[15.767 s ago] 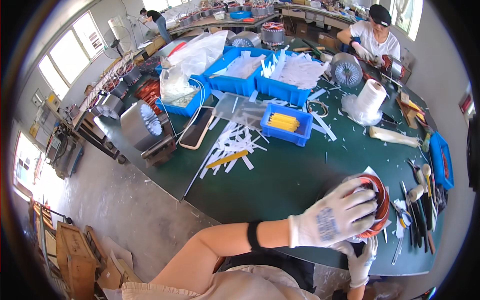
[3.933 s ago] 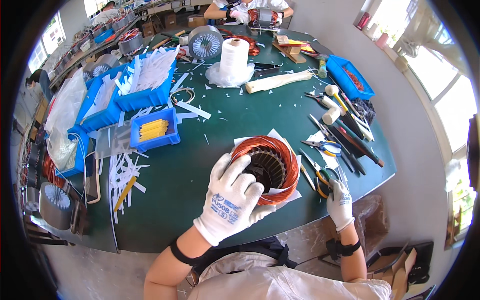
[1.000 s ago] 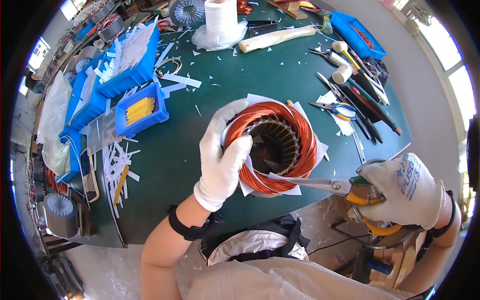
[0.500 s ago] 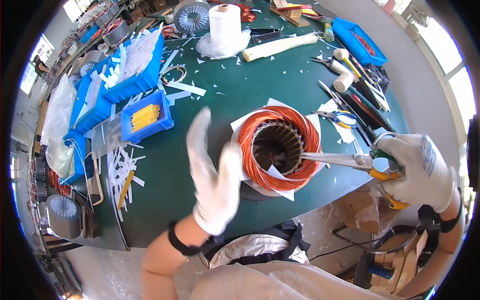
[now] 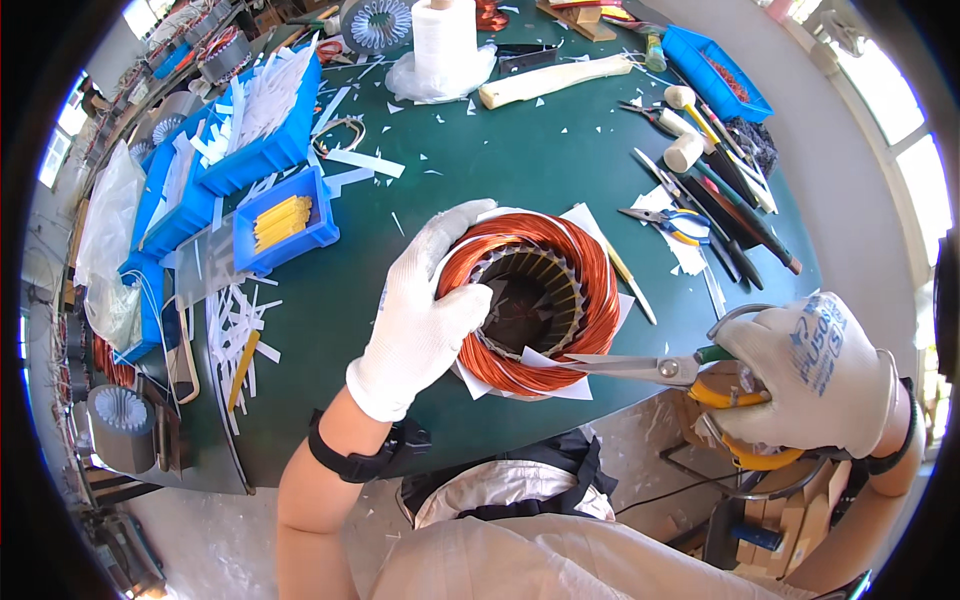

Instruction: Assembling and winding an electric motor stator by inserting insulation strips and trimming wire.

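A motor stator (image 5: 598, 285) with a thick ring of copper windings stands on the green bench in front of me. White insulation paper (image 5: 572, 390) juts out around the ring. My left hand (image 5: 420, 315), in a white glove, grips the ring's left side, thumb over the inner rim and fingers along the outside. In my gloved right hand (image 5: 820, 375) is a pair of scissors (image 5: 675, 370) with green and yellow handles. Their blades reach the near right edge of the ring, beside a paper flap. Whether they cut into the paper I cannot tell.
Pliers (image 5: 680, 222), mallets (image 5: 685, 152) and dark rods lie to the right. Blue bins (image 5: 255, 160) of paper strips and a small bin (image 5: 318, 240) of yellow pieces stand left. A white thread cone (image 5: 445, 50) and a pale wooden tool (image 5: 555, 82) are farther back.
My left hand has come from beside the stator onto its ring and taken hold. The stator appears turned, with different paper flaps showing. The scissors have moved nearer me, to the ring's front edge.
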A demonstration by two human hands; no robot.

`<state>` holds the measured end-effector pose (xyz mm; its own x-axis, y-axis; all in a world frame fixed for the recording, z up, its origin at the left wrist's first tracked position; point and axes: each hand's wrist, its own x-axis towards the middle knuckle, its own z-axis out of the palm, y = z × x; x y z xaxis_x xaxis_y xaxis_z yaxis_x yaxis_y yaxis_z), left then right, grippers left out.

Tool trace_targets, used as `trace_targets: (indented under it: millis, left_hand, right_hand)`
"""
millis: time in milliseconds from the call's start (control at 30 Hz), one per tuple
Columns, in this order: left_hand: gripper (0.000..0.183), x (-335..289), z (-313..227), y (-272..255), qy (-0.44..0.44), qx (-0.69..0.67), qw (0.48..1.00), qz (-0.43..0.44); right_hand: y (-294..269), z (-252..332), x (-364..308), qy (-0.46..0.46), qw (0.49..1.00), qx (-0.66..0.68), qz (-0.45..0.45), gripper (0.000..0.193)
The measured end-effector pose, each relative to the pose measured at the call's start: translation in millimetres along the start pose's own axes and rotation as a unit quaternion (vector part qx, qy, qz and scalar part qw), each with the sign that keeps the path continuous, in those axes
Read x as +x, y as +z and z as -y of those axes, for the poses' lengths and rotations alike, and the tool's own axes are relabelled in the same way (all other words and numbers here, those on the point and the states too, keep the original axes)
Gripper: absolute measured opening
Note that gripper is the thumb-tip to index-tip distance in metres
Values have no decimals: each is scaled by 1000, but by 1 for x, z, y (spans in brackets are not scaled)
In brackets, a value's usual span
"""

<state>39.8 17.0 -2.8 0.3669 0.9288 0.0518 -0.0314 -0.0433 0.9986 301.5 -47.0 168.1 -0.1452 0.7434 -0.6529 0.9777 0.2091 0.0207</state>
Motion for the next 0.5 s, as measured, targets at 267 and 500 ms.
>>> trace_targets:
  millis: [267, 500]
  left_hand:
    - [66, -11, 14, 16, 80, 21, 993, -88]
    - [63, -19, 18, 33, 110, 23, 981, -157]
  right_hand:
    - [0, -10, 11, 37, 997, 7, 75, 52]
    - [-6, -4, 22, -30, 1000, 0, 8, 47]
